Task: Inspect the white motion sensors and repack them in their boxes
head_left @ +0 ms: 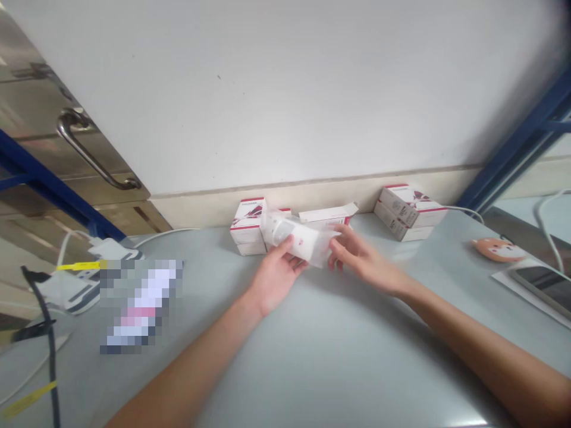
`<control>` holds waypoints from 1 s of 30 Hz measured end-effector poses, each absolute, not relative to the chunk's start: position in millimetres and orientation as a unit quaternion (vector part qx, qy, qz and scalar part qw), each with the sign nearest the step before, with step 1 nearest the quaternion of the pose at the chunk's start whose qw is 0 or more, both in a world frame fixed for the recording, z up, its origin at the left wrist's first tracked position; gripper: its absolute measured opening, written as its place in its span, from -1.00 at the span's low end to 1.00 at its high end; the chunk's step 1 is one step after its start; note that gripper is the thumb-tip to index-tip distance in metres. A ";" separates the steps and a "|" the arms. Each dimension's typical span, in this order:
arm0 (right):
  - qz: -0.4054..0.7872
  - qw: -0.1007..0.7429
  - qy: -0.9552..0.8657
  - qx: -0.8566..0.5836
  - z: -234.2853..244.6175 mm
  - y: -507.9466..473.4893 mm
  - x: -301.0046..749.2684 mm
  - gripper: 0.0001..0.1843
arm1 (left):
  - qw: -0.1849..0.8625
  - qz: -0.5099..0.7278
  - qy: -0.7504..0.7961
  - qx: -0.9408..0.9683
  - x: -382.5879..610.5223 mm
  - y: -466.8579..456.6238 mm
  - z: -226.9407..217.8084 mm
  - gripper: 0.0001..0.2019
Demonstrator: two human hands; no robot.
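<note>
A white device wrapped in a clear plastic bag point(294, 241) lies across my two hands, just above the grey table top point(321, 351). My left hand point(276, 276) is shut on the bag's left part, with the fingers curled over it. My right hand point(361, 255) grips the bag's right end between its fingers and thumb. Behind them, an open white-and-red carton point(328, 215) lies partly hidden by the bag. A stack of white-and-red boxes point(247, 226) stands to the left, against the wall, and its lower part is partly covered by the bag.
Another stack of white-and-red boxes point(410, 211) stands at the back right. To the right are an orange cat-faced mouse point(498, 249) and a phone point(544, 285). White cables run along the table. A pixelated item point(138, 306) and white papers point(71, 291) sit left.
</note>
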State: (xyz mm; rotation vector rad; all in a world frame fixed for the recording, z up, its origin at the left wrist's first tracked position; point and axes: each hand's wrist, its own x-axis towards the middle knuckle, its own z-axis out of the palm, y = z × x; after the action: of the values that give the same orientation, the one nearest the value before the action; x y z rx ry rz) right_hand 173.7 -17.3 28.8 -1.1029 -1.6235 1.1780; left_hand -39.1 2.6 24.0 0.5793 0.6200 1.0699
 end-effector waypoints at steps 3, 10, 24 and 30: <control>0.500 0.408 -0.639 -0.418 25.7 -18.2 167.4 -0.52 | 0.773 0.494 0.289 0.273 -39.2 4.0 22.5 -0.68; 0.521 0.457 -0.566 -0.446 33.3 -16.8 169.3 -0.48 | 0.749 0.512 0.299 0.296 -39.5 5.6 23.4 -0.62; 0.587 0.511 -0.444 -0.444 21.4 -10.0 166.1 -0.64 | 0.677 0.519 0.297 0.428 -37.1 -2.3 23.8 -0.19; 0.649 0.512 -0.368 -0.426 28.4 -5.2 179.6 -0.78 | 0.637 0.501 0.308 0.498 -44.9 -1.3 28.8 0.26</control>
State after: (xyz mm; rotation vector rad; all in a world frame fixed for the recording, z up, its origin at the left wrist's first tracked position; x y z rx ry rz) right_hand 179.6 -5.2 28.4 -1.0241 -0.8842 1.5624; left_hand -44.9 -1.3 28.8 1.1378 0.7032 1.1449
